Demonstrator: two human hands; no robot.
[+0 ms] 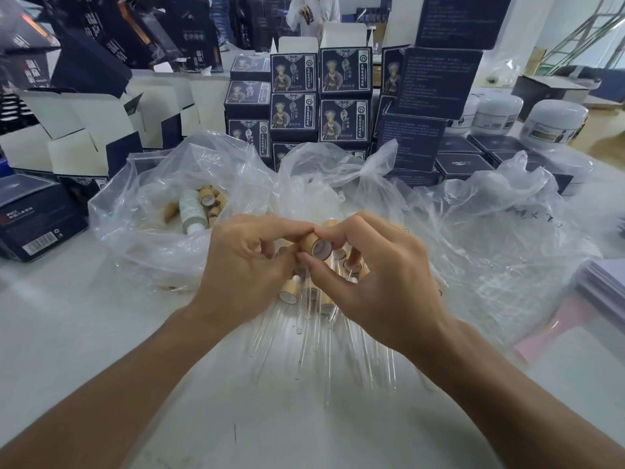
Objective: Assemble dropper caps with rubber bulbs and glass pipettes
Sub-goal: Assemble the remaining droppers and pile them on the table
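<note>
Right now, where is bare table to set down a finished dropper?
Bare table lies left of the left hand, below the plastic bag. Also bare between the forearms, below the glass pipettes. Behind the hands: bags, stacked boxes, crowded.

A pale grey worktop stretches across the view under bright, even light. Stacks of dark blue boxes rise at its far side, with open white cartons to the left and white jars to the right. White walls close the room.
</note>
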